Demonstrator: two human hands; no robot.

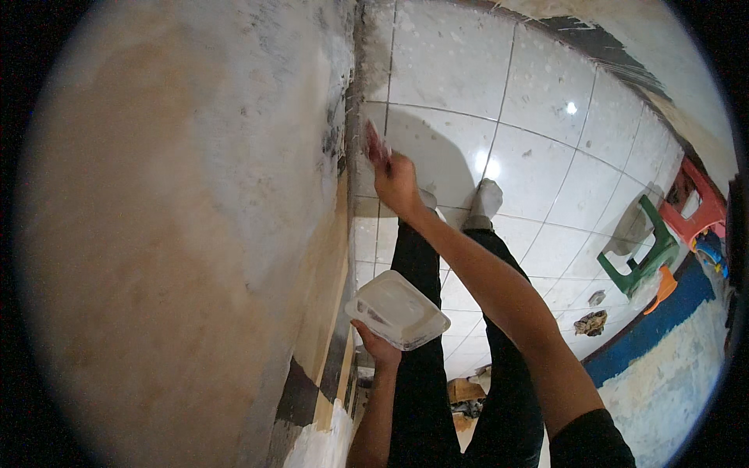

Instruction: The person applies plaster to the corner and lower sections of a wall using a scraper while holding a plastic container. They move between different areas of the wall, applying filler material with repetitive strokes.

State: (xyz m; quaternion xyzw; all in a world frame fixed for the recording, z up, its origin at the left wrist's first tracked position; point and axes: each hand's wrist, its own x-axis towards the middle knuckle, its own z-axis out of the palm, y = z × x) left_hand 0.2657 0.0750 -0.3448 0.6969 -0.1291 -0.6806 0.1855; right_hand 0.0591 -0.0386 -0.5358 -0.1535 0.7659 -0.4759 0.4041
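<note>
- The left grip point(380, 345) is clasped on the edge of a white container point(404, 296), a shallow rectangle with rounded corners, its smooth inside smeared with pale and darker residue; it sits over the person's dark trousers point(417, 265)
- The right grip point(398, 183) is closed around a reddish tool point(374, 144) with whitish streaks, blurred, its exact kind unclear; it is close to the foot of the wall point(226, 203), though whether it touches cannot be told
- The wall is matte and patchy, tan blending into chalky grey, with dark scuffs low down
- The floor point(445, 58) is glossy white square tile with thin dark joints and pale specks
- At the right are a green stool point(659, 246) and a red stool point(702, 207), near a crumpled brown clump point(591, 323)
</note>
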